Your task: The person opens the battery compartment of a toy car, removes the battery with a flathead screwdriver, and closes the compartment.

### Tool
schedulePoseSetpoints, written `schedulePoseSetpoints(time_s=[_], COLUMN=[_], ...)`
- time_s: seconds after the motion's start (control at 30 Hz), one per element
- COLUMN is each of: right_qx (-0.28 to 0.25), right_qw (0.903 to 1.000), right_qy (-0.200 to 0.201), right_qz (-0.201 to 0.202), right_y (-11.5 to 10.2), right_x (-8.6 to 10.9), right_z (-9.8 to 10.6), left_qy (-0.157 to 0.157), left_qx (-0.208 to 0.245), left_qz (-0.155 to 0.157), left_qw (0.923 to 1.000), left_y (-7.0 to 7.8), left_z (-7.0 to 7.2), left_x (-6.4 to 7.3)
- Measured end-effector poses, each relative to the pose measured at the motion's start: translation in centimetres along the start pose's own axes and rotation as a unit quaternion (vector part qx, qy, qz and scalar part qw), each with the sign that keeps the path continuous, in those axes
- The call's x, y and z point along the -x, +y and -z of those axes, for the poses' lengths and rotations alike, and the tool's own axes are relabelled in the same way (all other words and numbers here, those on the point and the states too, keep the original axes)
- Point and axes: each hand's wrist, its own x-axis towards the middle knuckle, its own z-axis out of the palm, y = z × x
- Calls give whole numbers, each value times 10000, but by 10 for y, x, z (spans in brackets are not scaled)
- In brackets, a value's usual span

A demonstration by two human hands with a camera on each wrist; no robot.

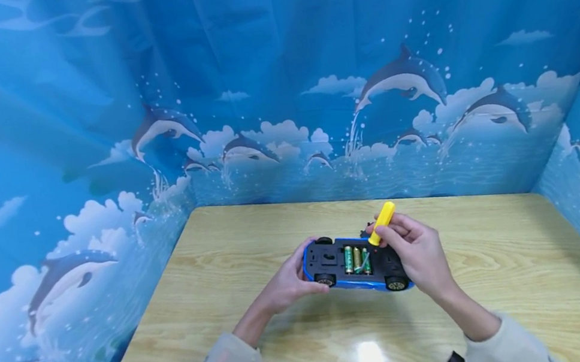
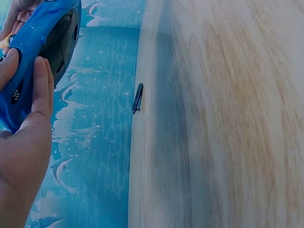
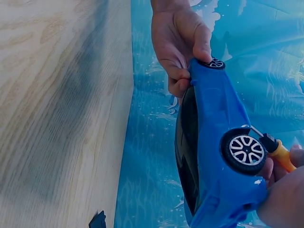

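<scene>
A blue toy car (image 1: pixel 340 268) is held up over the table with its black underside toward the head camera. Its battery compartment is uncovered, and green-and-gold batteries (image 1: pixel 349 260) lie in it side by side. My left hand (image 1: pixel 288 282) grips one end of the car, thumb by a wheel (image 1: pixel 326 280). In my right hand (image 1: pixel 425 254) I hold a screwdriver by its yellow handle (image 1: pixel 383 224), its thin shaft slanting down over the batteries. Whether the tip touches one, I cannot tell. In the right wrist view, the car's blue side (image 3: pixel 221 114) hides part of that hand.
The wooden table (image 1: pixel 213 263) stands before a blue dolphin-print curtain (image 1: pixel 274 56), which also runs along both sides. A small dark object (image 1: pixel 366 232) lies behind the car; thin dark pieces (image 2: pixel 137 98) lie near the table edge in the left wrist view.
</scene>
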Motion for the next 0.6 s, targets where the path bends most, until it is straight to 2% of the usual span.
schedulePoseSetpoints(time_s=[0.47, 0.6], right_qx=[-5, 62], right_qw=[9971, 9955], right_qy=[141, 65], right_qz=[748, 938], right_y=[-1, 1], right_x=[12, 17], right_z=[-1, -1], left_qy=[60, 112], left_qx=[60, 67], left_qz=[50, 93], left_qw=[10000, 9999], left_y=[-2, -3], left_z=[1, 1], left_x=[-1, -2])
